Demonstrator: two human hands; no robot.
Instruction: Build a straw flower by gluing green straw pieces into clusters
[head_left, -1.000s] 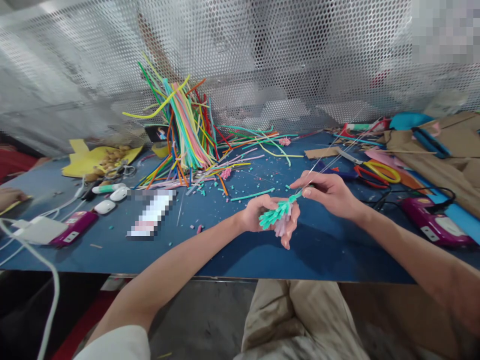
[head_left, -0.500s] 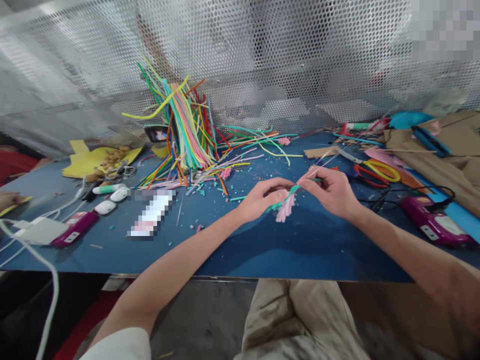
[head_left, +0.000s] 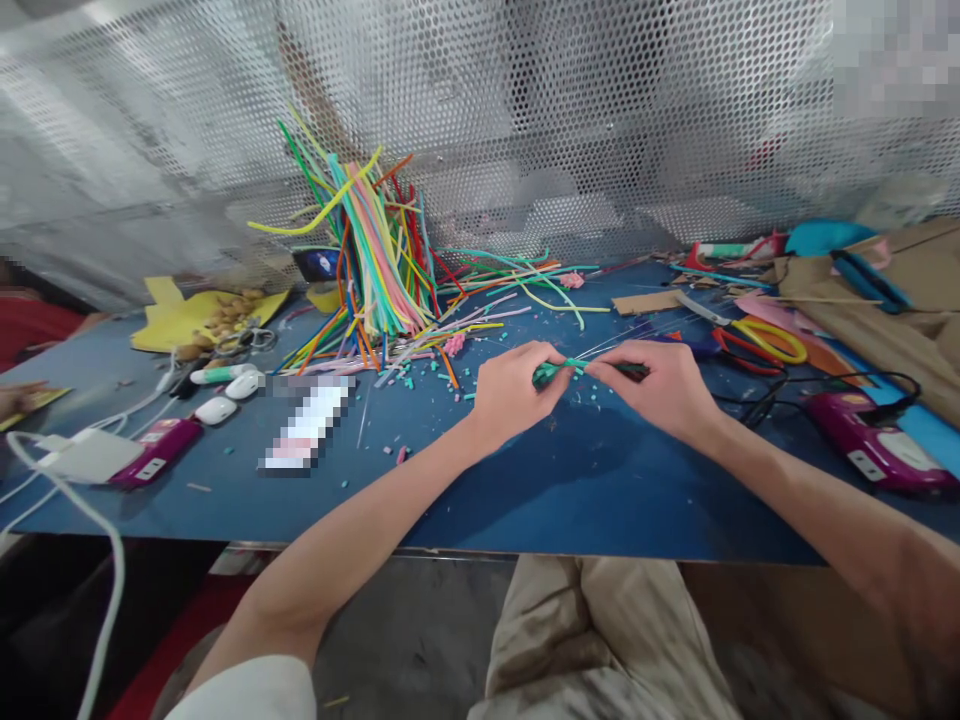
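Both hands meet over the front middle of the blue table [head_left: 480,500]. My left hand [head_left: 517,385] is closed around a green pipe-cleaner piece [head_left: 551,373], whose end shows between thumb and fingers. My right hand [head_left: 656,380] pinches the same green piece where it narrows, close to the left fingertips. A dark green end sticks out among the right fingers. Thin clear strands run from the fingertips toward the back. The pale pink tuft is hidden now, and I cannot tell what the left palm covers.
A tall bundle of coloured pipe cleaners [head_left: 375,250] stands at back left. Cut bits lie around it. Scissors with yellow handles [head_left: 772,340] and a purple power strip [head_left: 874,440] are on the right. A phone [head_left: 311,425], earbuds [head_left: 244,383] and white cable [head_left: 116,570] lie left.
My left hand has turned over and closed round the green piece, so the pale pink tuft has gone from sight. My right hand's fingers still pinch the green piece.
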